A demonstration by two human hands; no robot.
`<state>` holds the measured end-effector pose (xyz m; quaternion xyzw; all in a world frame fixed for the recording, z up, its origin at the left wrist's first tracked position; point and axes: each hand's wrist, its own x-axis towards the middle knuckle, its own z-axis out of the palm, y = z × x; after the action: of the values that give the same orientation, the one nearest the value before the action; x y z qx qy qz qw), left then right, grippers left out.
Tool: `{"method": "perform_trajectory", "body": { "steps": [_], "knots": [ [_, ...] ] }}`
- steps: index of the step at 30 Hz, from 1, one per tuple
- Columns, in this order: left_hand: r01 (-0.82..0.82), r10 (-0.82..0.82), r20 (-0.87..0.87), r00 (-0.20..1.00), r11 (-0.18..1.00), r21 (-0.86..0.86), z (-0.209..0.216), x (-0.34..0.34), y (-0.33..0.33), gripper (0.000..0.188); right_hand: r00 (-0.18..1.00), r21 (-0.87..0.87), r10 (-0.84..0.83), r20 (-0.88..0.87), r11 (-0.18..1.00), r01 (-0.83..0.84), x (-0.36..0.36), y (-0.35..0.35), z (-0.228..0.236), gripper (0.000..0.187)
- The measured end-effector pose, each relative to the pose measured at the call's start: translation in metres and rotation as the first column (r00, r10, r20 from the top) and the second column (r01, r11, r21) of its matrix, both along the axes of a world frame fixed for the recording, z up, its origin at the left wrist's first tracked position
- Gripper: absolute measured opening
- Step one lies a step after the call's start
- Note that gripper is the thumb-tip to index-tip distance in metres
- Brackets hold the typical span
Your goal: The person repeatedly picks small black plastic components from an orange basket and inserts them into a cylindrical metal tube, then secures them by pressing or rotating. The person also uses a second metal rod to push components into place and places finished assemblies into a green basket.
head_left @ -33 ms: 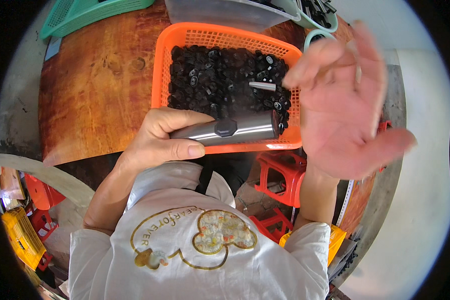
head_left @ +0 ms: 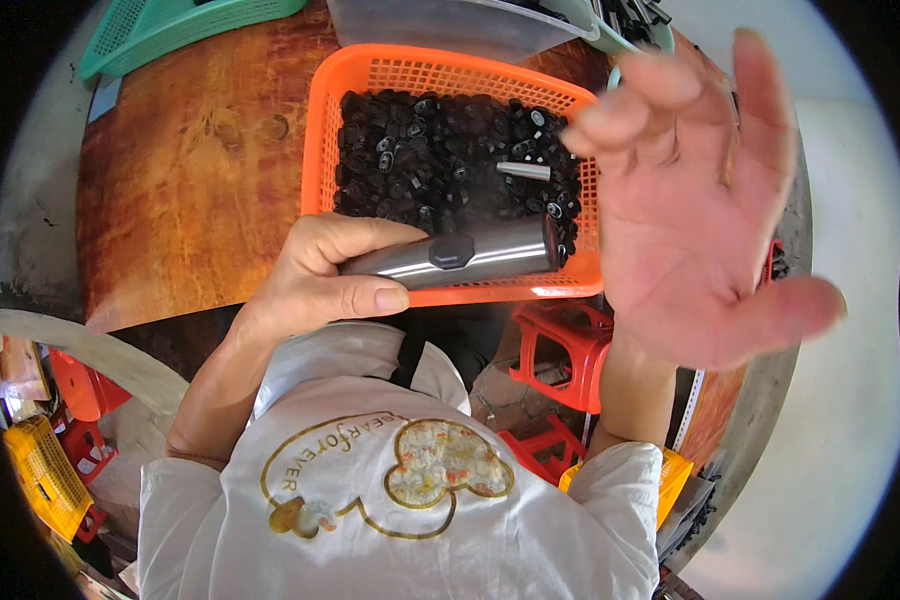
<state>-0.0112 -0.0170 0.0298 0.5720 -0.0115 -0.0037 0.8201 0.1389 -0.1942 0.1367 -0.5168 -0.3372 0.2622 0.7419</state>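
A shiny steel tube (head_left: 505, 250) with a black eight-sided piece (head_left: 451, 253) on its side is gripped near its left end by my left hand (head_left: 335, 270). It lies level above the near part of an orange plastic basket (head_left: 450, 63). Many small black plastic parts (head_left: 400, 165) fill that basket, and a short silver rod (head_left: 524, 171) rests among them on the right. My right hand (head_left: 690, 210) is raised over the basket's right side, palm showing, thumb out and fingers apart and partly curled. Nothing shows in it.
Behind the basket stands a clear plastic bin (head_left: 440, 25). A green basket (head_left: 180, 35) sits at the far left of the brown wooden table (head_left: 190, 170). At the far right is a pale green container (head_left: 660, 38) with dark tubes. Red stools (head_left: 565, 355) stand below.
My right hand has shifted slightly to the right, its fingers a little more spread. The left hand and the steel tube have hardly moved.
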Motion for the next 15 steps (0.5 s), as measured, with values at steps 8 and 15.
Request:
{"method": "perform_trajectory", "body": {
  "steps": [8,15],
  "knots": [
    [0.054,-0.054,-0.003,0.999,0.990,0.129,0.008,0.002,-0.010,0.041,0.935,0.030,0.125,-0.331,0.992,-0.122,-0.012,0.035,-0.002,0.088],
    [-0.126,0.044,0.230,0.972,0.927,0.354,0.004,0.000,-0.017,0.039,0.917,0.004,0.073,-0.393,0.997,-0.078,-0.016,0.037,0.019,0.094]
  ]
}}
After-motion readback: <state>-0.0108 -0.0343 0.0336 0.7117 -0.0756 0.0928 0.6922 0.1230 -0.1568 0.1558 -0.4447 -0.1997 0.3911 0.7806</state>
